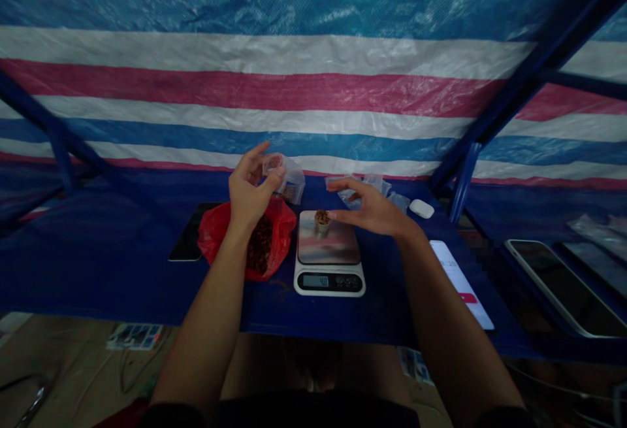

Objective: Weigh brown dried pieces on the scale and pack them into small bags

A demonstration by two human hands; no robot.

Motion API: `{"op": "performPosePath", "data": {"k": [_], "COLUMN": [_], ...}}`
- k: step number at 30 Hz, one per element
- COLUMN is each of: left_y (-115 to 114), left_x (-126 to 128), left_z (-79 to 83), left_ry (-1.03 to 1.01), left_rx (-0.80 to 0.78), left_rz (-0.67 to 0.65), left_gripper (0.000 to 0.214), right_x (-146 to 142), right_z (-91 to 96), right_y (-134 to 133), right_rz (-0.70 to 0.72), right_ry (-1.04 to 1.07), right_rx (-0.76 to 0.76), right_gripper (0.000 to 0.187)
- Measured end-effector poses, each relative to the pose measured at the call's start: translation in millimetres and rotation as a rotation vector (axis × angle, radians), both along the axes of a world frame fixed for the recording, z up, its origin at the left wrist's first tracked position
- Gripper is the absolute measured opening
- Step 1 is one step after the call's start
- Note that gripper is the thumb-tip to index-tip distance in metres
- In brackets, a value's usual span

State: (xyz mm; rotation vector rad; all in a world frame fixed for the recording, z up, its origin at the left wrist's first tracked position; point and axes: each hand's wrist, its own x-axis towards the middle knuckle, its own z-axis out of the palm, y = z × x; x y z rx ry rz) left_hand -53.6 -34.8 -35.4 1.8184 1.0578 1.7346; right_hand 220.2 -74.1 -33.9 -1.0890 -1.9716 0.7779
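Note:
My left hand [249, 189] is raised above a red plastic bag [279, 225] of dark brown dried pieces [258, 245]. Its fingers are apart, with the tips against a small clear plastic bag [287, 180], and I cannot tell whether they grip it. My right hand [372, 209] is open and flat, fingertips just beside a small cup [322, 222] heaped with brown pieces. The cup stands on the steel plate of a white digital kitchen scale [329, 278], and its display [316, 281] is lit.
Crumpled clear plastic bags [367, 191] and a white earbud case [421, 208] lie behind the scale on the blue table [98, 271]. Phones lie on both sides [189, 235] [458, 281], with another at far right [563, 287]. A striped tarp [313, 88] hangs behind, on a blue frame.

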Motion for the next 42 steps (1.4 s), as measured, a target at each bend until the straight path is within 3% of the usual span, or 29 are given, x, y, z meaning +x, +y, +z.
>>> {"op": "performPosePath", "data": {"k": [4, 8, 11, 21, 30, 36, 39, 42], "left_y": [-9.7, -19.5, -20.2, -26.9, -26.6, -26.0, -25.4, -25.0], "left_x": [-6.4, -1.9, 2.2, 7.3, 12.8, 15.1, 16.3, 17.6], "left_z": [-0.7, 0.6, -1.5, -2.8, -10.2, -11.9, -12.0, -12.2], "left_ry": [0.283, 0.572, 0.678, 0.695, 0.602, 0.620, 0.619, 0.617], "left_rx": [0.029, 0.016, -0.042, -0.174, -0.179, -0.175, -0.205, -0.250], "left_rz": [0.043, -0.054, -0.132, -0.234, -0.239, -0.252, -0.267, -0.269], "left_gripper": [0.071, 0.070, 0.068, 0.070, 0.063, 0.058, 0.057, 0.062], "right_x": [-1.3, -5.7, -6.0, -4.5, -11.7, -17.6, -18.9, -19.0], "right_z": [-9.0, -10.3, -7.7, -6.7, -8.9, -16.3, -21.2, -23.7], "right_y": [-1.3, -1.5, -2.9, -2.1, -0.9, 1.2, 2.9, 4.1], "right_rz": [0.036, 0.107, 0.106, 0.049, -0.014, 0.065, 0.038, 0.010], "right_ry": [-0.116, -0.093, -0.076, 0.068, 0.008, 0.043, 0.109, 0.123], "right_rx": [-0.017, -0.054, -0.071, 0.026, 0.119, 0.118, 0.081, 0.055], "right_gripper": [0.046, 0.026, 0.024, 0.030, 0.036, 0.037, 0.042, 0.032]}}
